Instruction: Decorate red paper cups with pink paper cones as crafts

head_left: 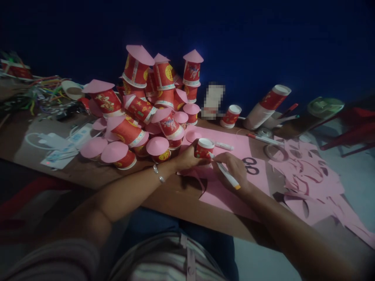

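Observation:
My left hand (187, 158) is wrapped round the left side of a small red paper cup (204, 149) with a white rim, held upright over pink paper (222, 199). In my right hand (233, 168) is a white marker (229, 176) with an orange end, its other end close to the cup's right side. Just behind the cup lies another white marker (224, 146) on the pink paper. Black scissors handles (251, 166) show beside my right hand. To the left stands a pile of red cups with pink cone tops (157, 145).
A tilted stack of cups (266, 107) and a single cup (231, 116) are at the back. Cut pink scraps (310, 171) and a tape roll (276, 152) lie right. A power strip (72, 142) with cables is left.

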`<action>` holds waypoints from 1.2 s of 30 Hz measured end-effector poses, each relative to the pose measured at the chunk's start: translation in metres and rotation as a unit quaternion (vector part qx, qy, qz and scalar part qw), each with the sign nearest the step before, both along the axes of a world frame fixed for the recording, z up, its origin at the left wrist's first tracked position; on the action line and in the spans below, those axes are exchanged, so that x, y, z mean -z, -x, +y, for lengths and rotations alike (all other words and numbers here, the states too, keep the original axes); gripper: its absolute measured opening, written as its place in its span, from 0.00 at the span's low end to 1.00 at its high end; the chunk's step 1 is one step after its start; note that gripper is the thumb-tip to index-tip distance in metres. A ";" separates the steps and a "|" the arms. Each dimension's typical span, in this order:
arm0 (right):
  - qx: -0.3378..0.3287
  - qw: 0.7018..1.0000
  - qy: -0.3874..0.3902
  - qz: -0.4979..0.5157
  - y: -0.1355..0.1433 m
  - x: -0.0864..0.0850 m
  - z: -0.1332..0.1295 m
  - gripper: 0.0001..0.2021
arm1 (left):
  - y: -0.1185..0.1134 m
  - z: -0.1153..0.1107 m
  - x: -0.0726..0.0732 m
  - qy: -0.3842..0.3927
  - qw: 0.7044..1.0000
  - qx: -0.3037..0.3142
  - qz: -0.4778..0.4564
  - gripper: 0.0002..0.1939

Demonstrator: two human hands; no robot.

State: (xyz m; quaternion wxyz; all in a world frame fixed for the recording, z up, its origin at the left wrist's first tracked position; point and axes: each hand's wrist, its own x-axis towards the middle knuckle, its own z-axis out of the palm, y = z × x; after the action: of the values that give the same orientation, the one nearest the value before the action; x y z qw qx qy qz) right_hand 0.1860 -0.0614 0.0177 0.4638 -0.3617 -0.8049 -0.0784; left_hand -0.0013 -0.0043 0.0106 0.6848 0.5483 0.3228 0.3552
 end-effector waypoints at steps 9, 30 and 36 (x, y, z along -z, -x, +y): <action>0.040 0.997 0.065 0.023 -0.003 -0.002 -0.001 0.03 | 0.003 -0.001 -0.001 0.033 0.999 0.006 -0.018 0.37; 0.046 0.996 0.068 0.031 -0.003 0.002 0.000 0.03 | 0.005 -0.004 -0.005 0.070 0.994 0.031 -0.076 0.27; 0.031 0.998 0.043 0.027 0.002 -0.001 -0.002 0.03 | 0.006 -0.001 -0.002 0.079 0.993 0.039 -0.083 0.23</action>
State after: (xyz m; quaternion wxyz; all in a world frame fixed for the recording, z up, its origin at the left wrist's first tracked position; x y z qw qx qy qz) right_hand 0.1841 -0.0634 0.0189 0.4668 -0.4082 -0.7830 -0.0478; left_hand -0.0069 -0.0049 0.0127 0.7638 0.4730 0.2703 0.3462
